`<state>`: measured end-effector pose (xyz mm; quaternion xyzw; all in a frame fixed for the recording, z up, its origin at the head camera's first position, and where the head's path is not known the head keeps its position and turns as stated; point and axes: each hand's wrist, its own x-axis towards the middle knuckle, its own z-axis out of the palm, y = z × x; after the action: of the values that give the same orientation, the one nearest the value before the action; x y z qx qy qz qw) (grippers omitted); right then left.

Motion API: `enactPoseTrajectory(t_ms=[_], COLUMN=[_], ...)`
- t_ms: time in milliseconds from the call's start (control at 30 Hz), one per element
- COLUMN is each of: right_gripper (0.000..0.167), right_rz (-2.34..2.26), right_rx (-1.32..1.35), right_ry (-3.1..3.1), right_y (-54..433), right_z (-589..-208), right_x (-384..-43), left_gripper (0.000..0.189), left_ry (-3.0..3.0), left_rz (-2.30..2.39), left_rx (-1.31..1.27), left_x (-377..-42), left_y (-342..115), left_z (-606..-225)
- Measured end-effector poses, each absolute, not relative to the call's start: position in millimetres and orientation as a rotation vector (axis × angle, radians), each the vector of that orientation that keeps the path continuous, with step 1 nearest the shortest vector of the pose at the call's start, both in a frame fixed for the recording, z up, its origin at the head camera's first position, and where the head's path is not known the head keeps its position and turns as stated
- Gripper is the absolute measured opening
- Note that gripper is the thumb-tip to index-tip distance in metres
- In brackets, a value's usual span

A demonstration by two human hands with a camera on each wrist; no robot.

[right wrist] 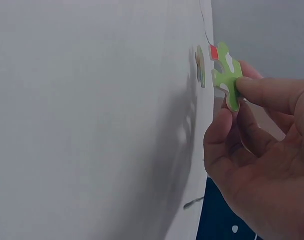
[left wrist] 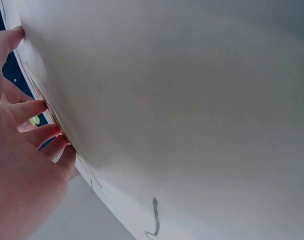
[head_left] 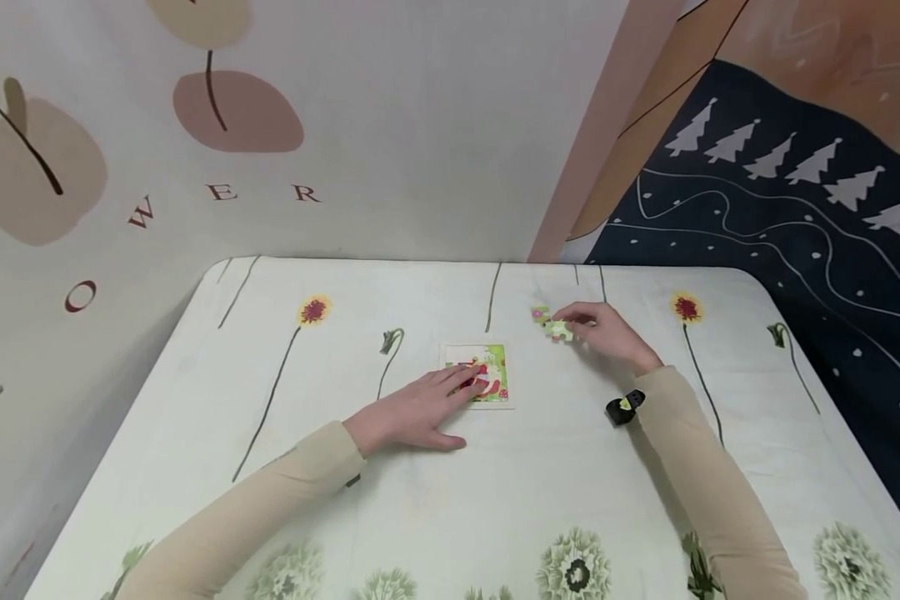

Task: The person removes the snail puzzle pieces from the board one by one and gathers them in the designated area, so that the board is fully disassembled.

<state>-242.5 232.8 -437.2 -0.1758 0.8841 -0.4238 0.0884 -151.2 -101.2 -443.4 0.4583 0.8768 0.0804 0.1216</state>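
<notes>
Nearest the viewer, two beige sleeves [head_left: 270, 493] reach over a white tablecloth [head_left: 435, 517] printed with flowers. Farther in, the left hand [head_left: 420, 407] lies with fingers extended and slightly apart, their tips resting on a square picture puzzle [head_left: 499, 362] at mid-table and hiding part of its design; nothing is gripped there. A pale area at the puzzle's upper left may be unfilled, though this cannot be settled. Beyond and to the right, past a small black device [head_left: 619, 410] at the wrist, the right hand [head_left: 609, 332] pinches a green-and-white puzzle piece [right wrist: 227, 75] between thumb and fingers, apparently clear of the cloth. Just beyond it lies a second piece [head_left: 540, 313]. The step in hand is judged to be taking up a piece while the puzzle is steadied; the next move would call for carrying it leftward, turning it to match, and freeing space under the left fingers. Farthest stand a lettered backdrop [head_left: 420, 150] and a dark tree-printed fabric [head_left: 757, 233].
</notes>
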Motion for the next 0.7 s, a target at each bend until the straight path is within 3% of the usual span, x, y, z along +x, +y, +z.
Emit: enactPoseTrajectory(t_ms=[700], right_gripper=[0.025], right_rz=[-1.225], right_rx=[-0.348], right_ry=[2.646], right_y=[234], right_z=[-440], right_x=[-259], left_gripper=[0.082], left_ry=[2.566], left_rz=[0.247], left_rx=[1.354], left_x=[-151], left_y=[-102], left_z=[-447])
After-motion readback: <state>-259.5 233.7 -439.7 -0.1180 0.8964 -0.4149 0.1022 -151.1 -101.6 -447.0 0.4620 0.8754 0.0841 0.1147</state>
